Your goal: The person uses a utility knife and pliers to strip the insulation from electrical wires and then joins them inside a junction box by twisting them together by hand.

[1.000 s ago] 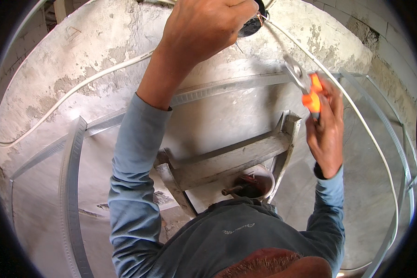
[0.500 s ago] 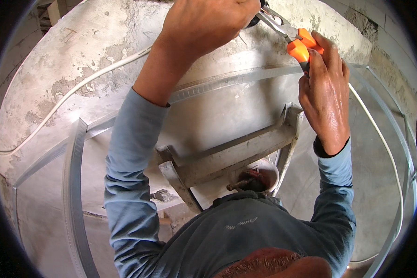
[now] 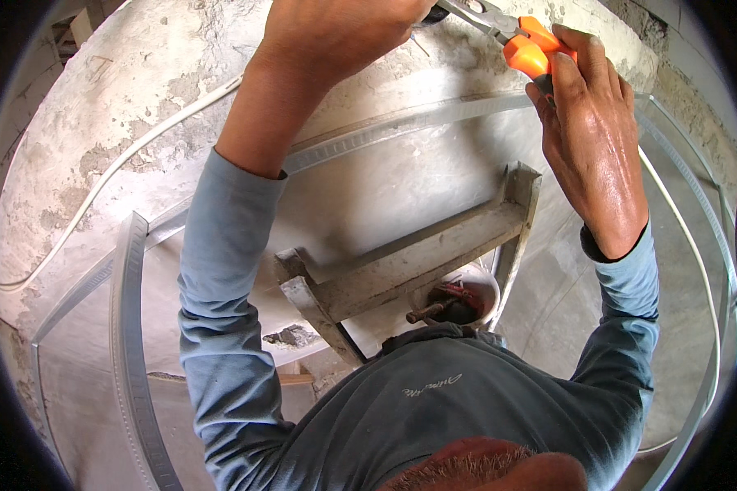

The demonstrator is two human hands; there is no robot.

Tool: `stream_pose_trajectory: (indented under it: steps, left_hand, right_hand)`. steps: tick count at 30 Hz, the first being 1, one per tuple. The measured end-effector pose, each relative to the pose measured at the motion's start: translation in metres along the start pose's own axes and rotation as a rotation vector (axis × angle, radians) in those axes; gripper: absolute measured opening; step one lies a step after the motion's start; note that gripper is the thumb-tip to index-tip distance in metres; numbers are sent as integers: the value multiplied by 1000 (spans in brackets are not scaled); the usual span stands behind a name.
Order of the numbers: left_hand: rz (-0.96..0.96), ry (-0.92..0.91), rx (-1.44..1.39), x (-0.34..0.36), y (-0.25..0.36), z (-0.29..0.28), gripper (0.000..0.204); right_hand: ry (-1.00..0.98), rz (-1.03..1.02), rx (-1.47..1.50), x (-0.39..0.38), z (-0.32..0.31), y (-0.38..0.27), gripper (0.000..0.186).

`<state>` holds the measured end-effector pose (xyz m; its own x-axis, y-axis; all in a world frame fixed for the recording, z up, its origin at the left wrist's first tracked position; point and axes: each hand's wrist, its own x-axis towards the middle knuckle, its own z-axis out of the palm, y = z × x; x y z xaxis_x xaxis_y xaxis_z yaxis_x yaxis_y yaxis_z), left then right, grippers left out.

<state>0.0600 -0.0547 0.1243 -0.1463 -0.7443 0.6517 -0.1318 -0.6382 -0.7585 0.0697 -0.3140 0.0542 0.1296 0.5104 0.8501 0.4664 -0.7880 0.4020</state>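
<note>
Against a rough plastered wall [image 3: 139, 106], the right hand [image 3: 594, 139] grips orange-handled pliers [image 3: 516, 37] while the left hand [image 3: 336, 33], closed, seemingly steadies a fitting; next, probably a firm squeeze.

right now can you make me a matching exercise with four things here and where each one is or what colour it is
Things:
1. pliers
2. left hand
3. bucket
4. white cable

Descriptions:
A. white, below the ladder step, with tools in it
B. runs in a curve along the rough plaster on the left
C. orange handles, held in the right hand
D. raised at the top of the picture, closed over something dark

Pairs: 1-C, 2-D, 3-A, 4-B
</note>
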Motion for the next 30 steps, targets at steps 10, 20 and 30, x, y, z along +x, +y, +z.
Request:
stream_pose_trajectory:
  steps: [10,20,30]
  left_hand:
    - [7,44,-6,2,0,2,7]
    - [-8,44,-5,4,2,0,6]
    - [-23,49,-85,2,1,-5,11]
  right_hand:
    - [-22,45,183,-2,8,7,30]
    - [-7,-35,169,4,8,16,28]
    - [-702,264,1835,-1,39,33,41]
